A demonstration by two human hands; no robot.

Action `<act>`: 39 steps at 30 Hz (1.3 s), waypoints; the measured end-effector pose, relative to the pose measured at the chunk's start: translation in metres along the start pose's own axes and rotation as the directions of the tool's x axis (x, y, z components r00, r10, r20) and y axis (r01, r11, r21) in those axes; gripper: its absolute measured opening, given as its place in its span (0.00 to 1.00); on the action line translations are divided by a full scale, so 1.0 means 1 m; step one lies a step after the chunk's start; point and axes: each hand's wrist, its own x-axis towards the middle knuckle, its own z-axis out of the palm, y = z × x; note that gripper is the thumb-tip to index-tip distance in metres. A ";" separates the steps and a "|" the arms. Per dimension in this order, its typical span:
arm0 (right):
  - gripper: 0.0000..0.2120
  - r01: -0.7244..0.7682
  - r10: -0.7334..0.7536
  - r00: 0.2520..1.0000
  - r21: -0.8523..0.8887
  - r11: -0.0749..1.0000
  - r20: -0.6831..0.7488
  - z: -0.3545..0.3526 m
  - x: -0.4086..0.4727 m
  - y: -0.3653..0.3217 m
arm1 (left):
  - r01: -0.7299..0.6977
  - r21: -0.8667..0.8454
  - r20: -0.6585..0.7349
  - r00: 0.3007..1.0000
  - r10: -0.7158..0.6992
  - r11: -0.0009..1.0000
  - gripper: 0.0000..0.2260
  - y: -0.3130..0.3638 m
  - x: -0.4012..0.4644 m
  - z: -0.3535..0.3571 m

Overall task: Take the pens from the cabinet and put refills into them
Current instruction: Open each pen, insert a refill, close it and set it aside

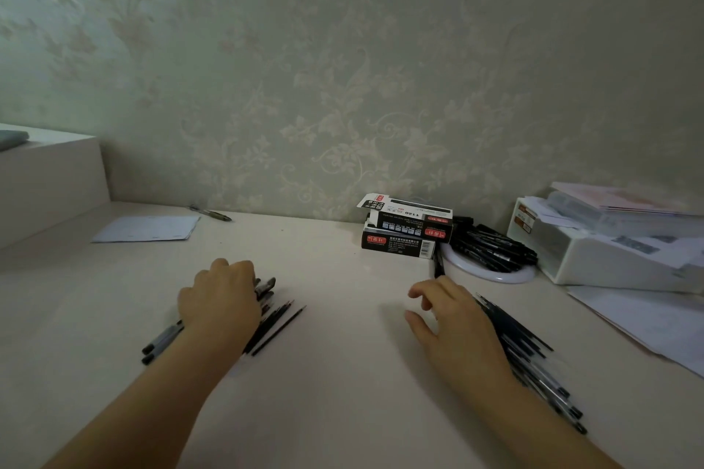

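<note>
— Where the pens (164, 340) lie under the left hand (221, 303), what do they look like?
— Slim grey barrels with black ends, bunched on the tabletop (335, 373) left of centre. Thin dark refills (276, 327) fan out just beside them, toward the middle.
— And that hand's fingers?
— Curled down over the bunch, gripping the pen ends that poke out past the knuckles.
— Are there more on the other side?
— Yes, a second heap of pens and refills (533, 358) lies toward the right front edge, partly under the right hand (453, 327).
— Is that hand holding any?
— Its fingers are spread and loosely bent, thumb apart. The heel of the hand lies over the heap, and I cannot tell whether the fingertips touch the tabletop.
— What stands further back?
— Two stacked boxes (405, 230), black and white with red labels, at the back edge by the wall, the top one with its flap open. Just right of them a white round dish (491, 272) holds a pile of black pens (491, 246). A white organiser (594, 251) with papers fills the back right corner. A sheet of paper (148, 228) and a single pen (211, 213) lie at the back left.
</note>
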 end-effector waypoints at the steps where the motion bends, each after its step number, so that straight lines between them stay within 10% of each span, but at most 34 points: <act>1: 0.07 -0.026 0.026 1.000 -0.027 0.999 0.015 -0.002 0.000 0.002 | -0.005 0.005 -0.001 1.000 0.005 1.000 0.09 0.000 0.000 0.001; 13: 0.12 -0.194 0.245 0.964 -0.362 0.912 0.102 -0.010 -0.003 0.009 | -0.109 0.006 -0.129 0.986 0.109 0.994 0.08 0.009 -0.002 0.006; 20: 0.14 -0.211 0.259 0.962 -0.375 0.903 0.083 -0.006 0.000 0.007 | -0.457 -0.406 -0.170 0.888 0.426 0.791 0.02 0.048 -0.033 0.018; 26: 0.13 -0.230 0.290 0.952 -0.403 0.886 0.094 -0.001 -0.001 0.009 | -0.473 -0.534 -0.044 0.843 0.536 0.701 0.02 0.061 -0.048 0.033; 34: 0.11 -0.154 0.189 0.974 -0.243 0.958 0.127 -0.001 0.001 0.003 | -0.422 -0.473 -0.046 0.889 0.457 0.773 0.02 0.051 -0.039 0.034; 39: 0.09 -0.258 0.259 0.965 0.268 0.928 0.033 -0.004 0.003 -0.004 | -0.371 -0.343 -0.062 0.926 0.373 0.863 0.07 0.038 -0.028 0.031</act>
